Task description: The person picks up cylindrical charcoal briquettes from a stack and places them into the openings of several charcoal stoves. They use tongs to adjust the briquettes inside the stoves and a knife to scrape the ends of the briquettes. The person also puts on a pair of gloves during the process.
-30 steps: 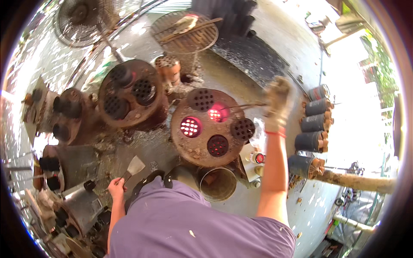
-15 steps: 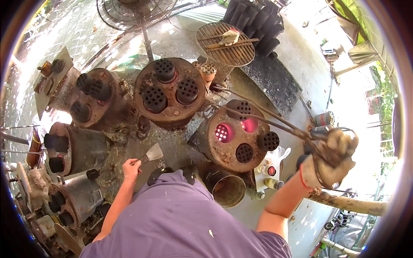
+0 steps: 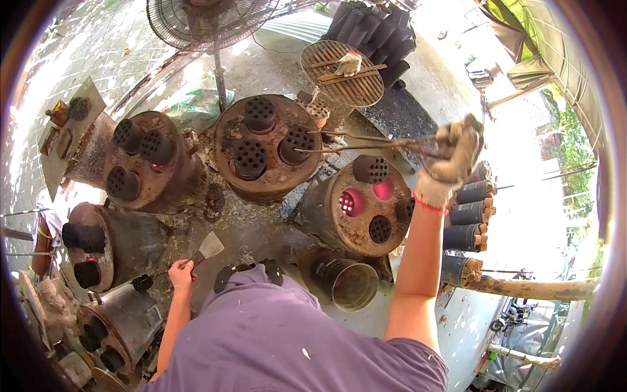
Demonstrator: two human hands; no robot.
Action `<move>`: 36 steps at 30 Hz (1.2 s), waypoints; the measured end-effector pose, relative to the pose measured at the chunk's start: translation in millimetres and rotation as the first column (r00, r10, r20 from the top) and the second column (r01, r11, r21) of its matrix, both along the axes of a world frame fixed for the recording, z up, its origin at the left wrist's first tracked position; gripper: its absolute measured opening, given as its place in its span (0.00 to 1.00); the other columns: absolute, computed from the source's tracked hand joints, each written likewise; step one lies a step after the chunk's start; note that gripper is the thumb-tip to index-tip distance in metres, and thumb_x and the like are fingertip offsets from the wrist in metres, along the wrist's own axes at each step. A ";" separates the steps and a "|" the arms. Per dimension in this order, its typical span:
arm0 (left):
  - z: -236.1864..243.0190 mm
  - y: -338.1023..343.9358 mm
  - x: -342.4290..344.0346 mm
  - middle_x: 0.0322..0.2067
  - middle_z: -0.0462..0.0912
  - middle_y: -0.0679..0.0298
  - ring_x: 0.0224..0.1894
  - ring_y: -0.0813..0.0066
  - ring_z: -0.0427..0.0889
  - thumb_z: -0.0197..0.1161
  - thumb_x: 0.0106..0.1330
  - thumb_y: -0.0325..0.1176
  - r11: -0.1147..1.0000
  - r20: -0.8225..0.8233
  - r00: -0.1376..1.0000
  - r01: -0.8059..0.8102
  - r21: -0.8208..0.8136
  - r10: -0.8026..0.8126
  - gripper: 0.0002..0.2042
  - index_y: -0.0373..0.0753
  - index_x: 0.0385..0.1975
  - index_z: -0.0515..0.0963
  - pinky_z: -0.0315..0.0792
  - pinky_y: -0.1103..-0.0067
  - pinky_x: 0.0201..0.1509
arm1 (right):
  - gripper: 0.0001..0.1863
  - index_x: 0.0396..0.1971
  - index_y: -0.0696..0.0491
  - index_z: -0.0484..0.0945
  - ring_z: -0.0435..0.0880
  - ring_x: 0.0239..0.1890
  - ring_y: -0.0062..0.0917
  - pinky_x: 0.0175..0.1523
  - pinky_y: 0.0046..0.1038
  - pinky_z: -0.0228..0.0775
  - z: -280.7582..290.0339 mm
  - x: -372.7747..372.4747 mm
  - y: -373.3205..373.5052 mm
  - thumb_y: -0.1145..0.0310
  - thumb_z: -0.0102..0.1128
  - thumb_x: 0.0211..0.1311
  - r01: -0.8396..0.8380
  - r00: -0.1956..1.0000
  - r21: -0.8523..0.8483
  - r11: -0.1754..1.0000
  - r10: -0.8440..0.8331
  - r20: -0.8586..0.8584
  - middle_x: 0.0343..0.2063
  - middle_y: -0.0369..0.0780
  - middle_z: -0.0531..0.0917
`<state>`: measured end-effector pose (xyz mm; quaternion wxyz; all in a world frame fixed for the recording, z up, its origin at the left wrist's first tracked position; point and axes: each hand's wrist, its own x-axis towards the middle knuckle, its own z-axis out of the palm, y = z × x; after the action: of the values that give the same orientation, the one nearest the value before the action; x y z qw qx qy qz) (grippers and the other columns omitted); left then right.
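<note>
My right hand (image 3: 454,153), in a soiled work glove, is closed around the handles of long metal tongs (image 3: 379,145). The two prongs straddle a black honeycomb coal briquette (image 3: 298,144) at the right side of the middle round stove (image 3: 258,179); whether they pinch it I cannot tell. Two more briquettes, one at the back (image 3: 260,115) and one in front (image 3: 250,159), stand in that stove's holes. Low on the left, my bare left hand (image 3: 182,274) grips a scraper (image 3: 210,245) with a wide flat blade, held above the floor.
Nearer, the right stove (image 3: 346,228) has red-glowing holes (image 3: 351,203) and several briquettes. More stoves stand left, including one with three briquettes (image 3: 140,173). A metal bucket (image 3: 353,285) sits by my feet. Behind are a fan (image 3: 206,26), a slatted round rack (image 3: 343,88) and stacked black cylinders (image 3: 372,32).
My right hand has swung the tongs forward and left, from over the right stove to the middle stove's right briquette. The left hand with the scraper has shifted slightly left and nearer.
</note>
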<state>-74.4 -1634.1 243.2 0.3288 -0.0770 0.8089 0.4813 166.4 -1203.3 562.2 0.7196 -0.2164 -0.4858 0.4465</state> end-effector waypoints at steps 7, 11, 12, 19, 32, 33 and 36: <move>-7.1 -7.7 -5.5 0.20 0.75 0.62 0.12 0.78 0.71 0.60 0.54 0.29 1.000 0.011 1.000 0.013 0.010 -0.014 0.10 0.30 0.33 0.72 0.64 0.82 0.14 | 0.07 0.25 0.55 0.68 0.70 0.21 0.18 0.25 0.16 0.68 6.6 -111.5 55.2 0.69 0.52 0.55 -0.053 0.958 -0.020 0.998 0.057 0.280 0.20 0.35 0.70; -13.4 -17.7 -2.4 0.20 0.75 0.61 0.11 0.78 0.71 0.60 0.54 0.27 1.000 0.029 0.999 0.023 0.022 -0.023 0.09 0.30 0.32 0.72 0.63 0.84 0.12 | 0.07 0.18 0.52 0.69 0.64 0.11 0.15 0.14 0.18 0.54 17.4 -99.6 49.7 0.72 0.54 0.52 0.168 0.922 -0.002 0.986 -0.156 0.354 0.11 0.31 0.67; -12.5 -20.9 -0.2 0.20 0.75 0.61 0.11 0.78 0.71 0.60 0.53 0.27 1.000 0.034 0.999 0.020 0.016 -0.020 0.09 0.30 0.32 0.72 0.63 0.84 0.12 | 0.07 0.16 0.52 0.68 0.64 0.12 0.16 0.14 0.18 0.55 22.4 -84.8 39.0 0.73 0.54 0.51 0.370 0.758 0.099 0.924 -0.362 0.542 0.11 0.31 0.67; -33.4 -32.7 -15.8 0.19 0.75 0.61 0.11 0.78 0.71 0.61 0.53 0.28 0.993 0.010 0.993 0.121 -0.005 -0.121 0.09 0.31 0.31 0.72 0.63 0.83 0.12 | 0.06 0.20 0.57 0.66 0.66 0.17 0.16 0.25 0.17 0.62 96.6 72.0 -59.9 0.75 0.48 0.54 0.337 0.883 0.294 0.894 -0.409 0.230 0.17 0.34 0.65; -2.5 37.4 12.8 0.21 0.75 0.61 0.12 0.78 0.71 0.59 0.55 0.29 0.976 -0.007 0.977 0.215 -0.024 -0.215 0.11 0.29 0.34 0.72 0.63 0.83 0.14 | 0.12 0.38 0.67 0.67 0.76 0.35 0.33 0.32 0.27 0.77 7.5 180.5 -53.5 0.83 0.50 0.51 0.316 0.656 0.586 0.746 -0.618 0.433 0.35 0.51 0.72; -2.3 39.5 17.1 0.21 0.75 0.61 0.12 0.78 0.71 0.59 0.55 0.29 0.973 -0.010 0.974 0.228 -0.026 -0.228 0.11 0.29 0.34 0.72 0.63 0.83 0.14 | 0.13 0.38 0.67 0.67 0.77 0.33 0.35 0.29 0.28 0.77 0.4 184.0 -50.2 0.87 0.51 0.49 0.290 0.802 0.482 0.827 -0.485 0.349 0.34 0.52 0.72; 2.5 50.4 31.7 0.20 0.75 0.61 0.12 0.79 0.71 0.59 0.55 0.29 0.967 -0.015 0.967 0.253 -0.045 -0.253 0.11 0.30 0.34 0.72 0.63 0.83 0.14 | 0.16 0.36 0.67 0.67 0.77 0.28 0.37 0.23 0.27 0.76 -11.1 194.3 -37.9 0.94 0.51 0.44 0.142 0.963 0.335 0.931 -0.208 0.170 0.33 0.55 0.72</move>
<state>-42.7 -1583.7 245.7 0.3773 0.0248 0.8257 0.4187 360.7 -1241.2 551.1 0.7290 -0.1838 -0.6010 0.2712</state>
